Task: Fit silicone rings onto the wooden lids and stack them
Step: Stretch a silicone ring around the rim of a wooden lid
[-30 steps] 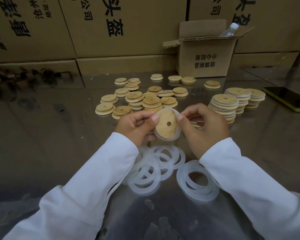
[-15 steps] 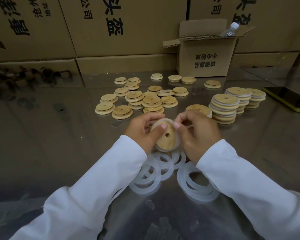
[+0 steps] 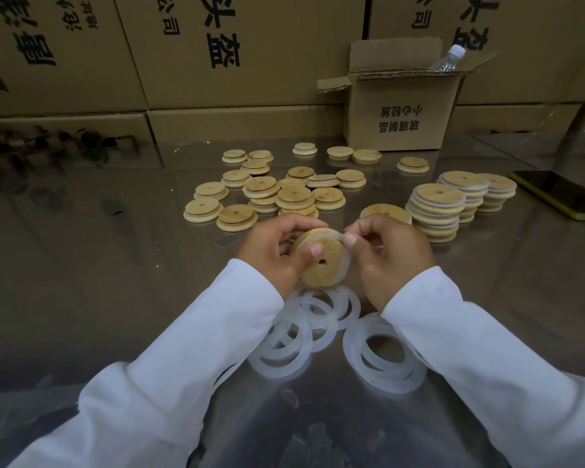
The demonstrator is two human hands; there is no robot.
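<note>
A round wooden lid (image 3: 326, 266) with a small centre hole is held tilted above the table, a translucent silicone ring (image 3: 344, 265) round its edge. My left hand (image 3: 271, 251) grips the lid's left side, thumb on its face. My right hand (image 3: 390, 255) pinches the ring at the lid's upper right. Loose silicone rings (image 3: 304, 329) lie below the hands, and a second pile of rings (image 3: 382, 359) sits to their right. Bare wooden lids (image 3: 271, 194) are scattered beyond. Stacks of ringed lids (image 3: 436, 211) stand at the right.
A single ringed lid (image 3: 385, 212) lies behind my right hand. A small open cardboard box (image 3: 402, 113) with a plastic bottle (image 3: 448, 59) stands at the back. A phone (image 3: 561, 194) lies at the far right. Large cartons (image 3: 217, 52) wall the table's far side.
The lid has dropped lower and closer to me and tilted flatter. My right fingers have shifted to the ring at the lid's upper edge.
</note>
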